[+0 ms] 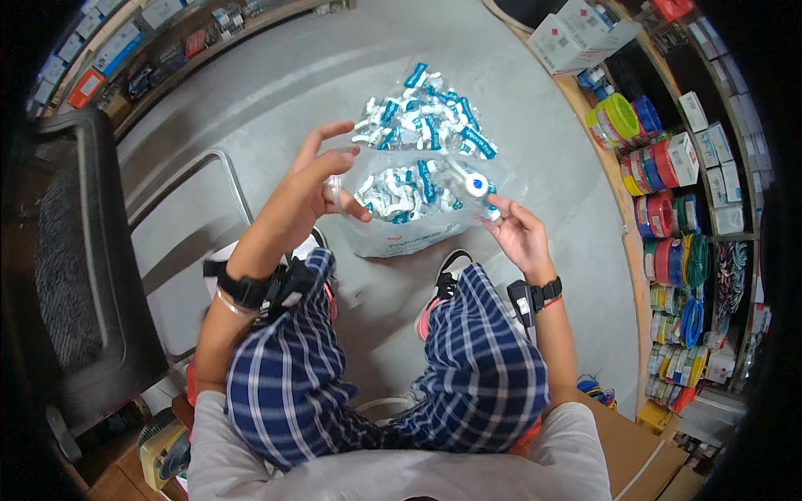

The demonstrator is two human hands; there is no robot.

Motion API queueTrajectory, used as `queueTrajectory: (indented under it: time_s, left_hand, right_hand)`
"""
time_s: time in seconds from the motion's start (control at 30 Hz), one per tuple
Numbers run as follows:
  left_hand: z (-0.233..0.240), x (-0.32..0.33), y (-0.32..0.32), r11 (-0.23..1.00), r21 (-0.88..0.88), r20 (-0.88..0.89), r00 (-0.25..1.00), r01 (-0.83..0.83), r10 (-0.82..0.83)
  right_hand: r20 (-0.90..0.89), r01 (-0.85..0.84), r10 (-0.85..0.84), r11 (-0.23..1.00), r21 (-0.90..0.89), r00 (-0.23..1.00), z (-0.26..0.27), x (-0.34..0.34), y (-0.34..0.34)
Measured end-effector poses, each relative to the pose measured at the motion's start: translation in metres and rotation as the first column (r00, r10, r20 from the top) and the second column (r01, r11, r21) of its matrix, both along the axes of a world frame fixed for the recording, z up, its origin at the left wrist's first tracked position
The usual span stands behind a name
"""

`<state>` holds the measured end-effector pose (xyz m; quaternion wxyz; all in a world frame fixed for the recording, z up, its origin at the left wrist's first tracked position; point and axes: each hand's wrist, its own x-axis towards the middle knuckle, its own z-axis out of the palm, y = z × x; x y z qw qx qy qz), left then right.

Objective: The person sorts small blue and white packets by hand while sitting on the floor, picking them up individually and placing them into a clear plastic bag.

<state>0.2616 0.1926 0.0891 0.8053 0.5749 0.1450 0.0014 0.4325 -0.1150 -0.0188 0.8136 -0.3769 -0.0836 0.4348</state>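
A translucent plastic bag (410, 241) with printing stands open-mouthed on the floor between my feet. Inside lie several white plastic fittings (398, 188), apparently small taps, in clear packets with teal labels. My left hand (319, 178) is at the bag's left side, a loop of its plastic around the lower fingers, the upper fingers spread. At the right rim, my right hand (520, 232) pinches thin plastic that looks like the bag's edge. Beside its fingertips is a white fitting with a blue-centred round end (477, 185), slightly blurred; whether the hand holds it too is unclear.
Beyond the bag, a pile of similar packets (426, 116) lies on the grey floor (301, 69). Shelves with wire coils (664, 213) and boxes line the right. A black chair (94, 250) and metal tube frame (229, 181) stand left; a cardboard box (626, 438) lies lower right.
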Motion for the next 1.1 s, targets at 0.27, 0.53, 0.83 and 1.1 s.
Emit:
queueTrajectory:
  time_s: [0.27,0.53,0.83,1.1]
  left_hand:
    - [-0.003,-0.008,-0.019,0.981,-0.192,0.067,0.997,-0.018,0.031]
    - [0.003,0.008,-0.017,0.973,-0.175,-0.088,0.986,-0.153,0.14]
    - [-0.001,0.014,-0.001,0.971,-0.192,-0.12,0.986,-0.141,0.119]
    - [0.002,0.015,0.005,0.972,-0.212,-0.146,0.987,-0.097,0.067]
  right_hand:
    - [0.22,-0.41,0.617,0.708,-0.575,0.756,-0.043,0.021,0.109]
    - [0.839,0.117,0.542,0.837,-0.535,-0.041,-0.136,-0.027,0.136]
    - [0.616,-0.216,0.657,0.74,-0.637,0.433,-0.012,0.071,0.148]
    - [0.76,0.399,0.639,0.669,-0.627,0.123,-0.133,0.213,0.172]
